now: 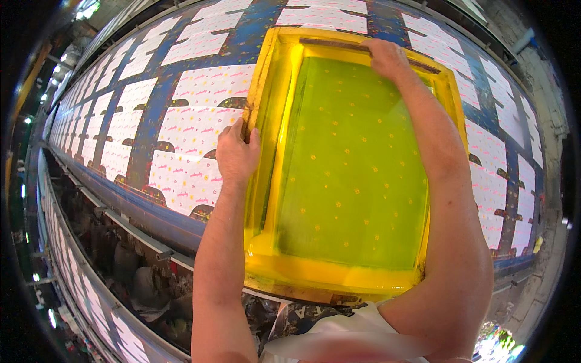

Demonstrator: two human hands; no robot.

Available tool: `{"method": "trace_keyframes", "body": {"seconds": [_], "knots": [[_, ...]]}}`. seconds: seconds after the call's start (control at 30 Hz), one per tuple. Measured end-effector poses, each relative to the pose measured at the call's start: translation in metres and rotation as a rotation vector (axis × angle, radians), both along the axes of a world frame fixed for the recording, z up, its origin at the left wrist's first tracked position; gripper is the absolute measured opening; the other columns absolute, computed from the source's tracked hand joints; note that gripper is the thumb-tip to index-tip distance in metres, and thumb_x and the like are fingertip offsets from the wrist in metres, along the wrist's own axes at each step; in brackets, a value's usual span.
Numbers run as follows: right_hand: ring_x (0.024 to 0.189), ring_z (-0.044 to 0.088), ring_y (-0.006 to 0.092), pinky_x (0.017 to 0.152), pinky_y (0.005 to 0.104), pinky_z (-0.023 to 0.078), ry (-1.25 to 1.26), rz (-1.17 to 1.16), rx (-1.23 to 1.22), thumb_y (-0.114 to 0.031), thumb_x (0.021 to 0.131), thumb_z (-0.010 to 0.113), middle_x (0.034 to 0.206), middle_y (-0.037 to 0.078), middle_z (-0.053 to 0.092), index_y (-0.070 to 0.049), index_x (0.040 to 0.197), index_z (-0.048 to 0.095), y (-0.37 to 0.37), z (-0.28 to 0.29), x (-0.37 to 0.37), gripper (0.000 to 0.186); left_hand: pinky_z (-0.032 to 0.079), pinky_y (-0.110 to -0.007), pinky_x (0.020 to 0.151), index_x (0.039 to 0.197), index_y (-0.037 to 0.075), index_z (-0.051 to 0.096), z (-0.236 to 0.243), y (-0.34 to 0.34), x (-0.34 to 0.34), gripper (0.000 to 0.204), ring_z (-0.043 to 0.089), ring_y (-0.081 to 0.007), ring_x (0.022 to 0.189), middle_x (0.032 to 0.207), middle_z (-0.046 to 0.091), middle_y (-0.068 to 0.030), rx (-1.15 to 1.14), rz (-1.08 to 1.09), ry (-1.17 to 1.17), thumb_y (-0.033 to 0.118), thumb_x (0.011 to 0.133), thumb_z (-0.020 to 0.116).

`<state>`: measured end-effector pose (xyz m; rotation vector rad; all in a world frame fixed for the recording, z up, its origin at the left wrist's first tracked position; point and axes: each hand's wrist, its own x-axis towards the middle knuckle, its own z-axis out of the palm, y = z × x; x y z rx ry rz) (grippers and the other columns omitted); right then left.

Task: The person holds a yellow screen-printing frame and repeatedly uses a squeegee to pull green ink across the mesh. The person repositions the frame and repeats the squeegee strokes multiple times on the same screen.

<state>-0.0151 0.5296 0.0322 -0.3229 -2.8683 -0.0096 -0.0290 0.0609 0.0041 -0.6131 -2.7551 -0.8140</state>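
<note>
A screen printing frame [259, 81] with yellow-stained sides lies in front of me on a long table. Its green mesh [357, 163] carries small yellow flower shapes. Yellow ink [315, 266] is pooled along the near end and streaked down the left side. My left hand [238, 151] grips the frame's left edge, thumb toward the inside. At the far end, my right hand [388, 59] is closed over a long squeegee [333, 44] with a dark brown top edge that spans most of the frame's width. The right forearm covers part of the frame's right side.
White fabric pieces [190, 130] printed with pink marks and small yellow shapes lie in rows on the blue, ink-spotted table [148, 115]. A metal rail [139, 239] runs along the table's near edge. Another table with similar pieces [78, 284] stands at lower left, across a dark gap.
</note>
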Motion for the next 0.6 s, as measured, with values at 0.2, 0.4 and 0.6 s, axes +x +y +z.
{"method": "trace_keyframes", "body": {"seconds": [0.2, 0.4, 0.6], "knots": [[0.113, 0.077, 0.0438, 0.099, 0.0591, 0.061, 0.003, 0.006, 0.024, -0.011, 0.092, 0.067, 0.116, 0.019, 0.082, -0.014, 0.128, 0.077, 0.008, 0.000, -0.002, 0.038, 0.060, -0.050, 0.098, 0.138, -0.007, 0.073, 0.001, 0.001, 0.001, 0.047, 0.073, -0.0394, 0.109, 0.113, 0.076, -0.0213, 0.030, -0.004, -0.038, 0.021, 0.101, 0.077], [0.113, 0.077, 0.0452, 0.097, 0.0590, 0.061, -0.198, 0.071, -0.045, -0.019, 0.088, 0.068, 0.118, 0.022, 0.081, -0.010, 0.116, 0.080, -0.012, 0.022, 0.021, 0.032, 0.059, -0.050, 0.099, 0.137, -0.007, 0.073, 0.000, 0.002, -0.001, 0.047, 0.073, -0.0394, 0.112, 0.114, 0.076, -0.0211, -0.032, 0.004, 0.003, 0.023, 0.102, 0.077], [0.109, 0.077, 0.0441, 0.095, 0.0579, 0.062, -0.361, 0.093, -0.089, -0.017, 0.089, 0.070, 0.112, 0.020, 0.082, -0.014, 0.116, 0.083, -0.099, 0.037, 0.119, 0.030, 0.059, -0.052, 0.101, 0.138, -0.002, 0.074, -0.004, 0.000, -0.005, 0.047, 0.072, -0.0400, 0.115, 0.118, 0.076, -0.0206, -0.027, 0.006, -0.020, 0.028, 0.102, 0.076]]}}
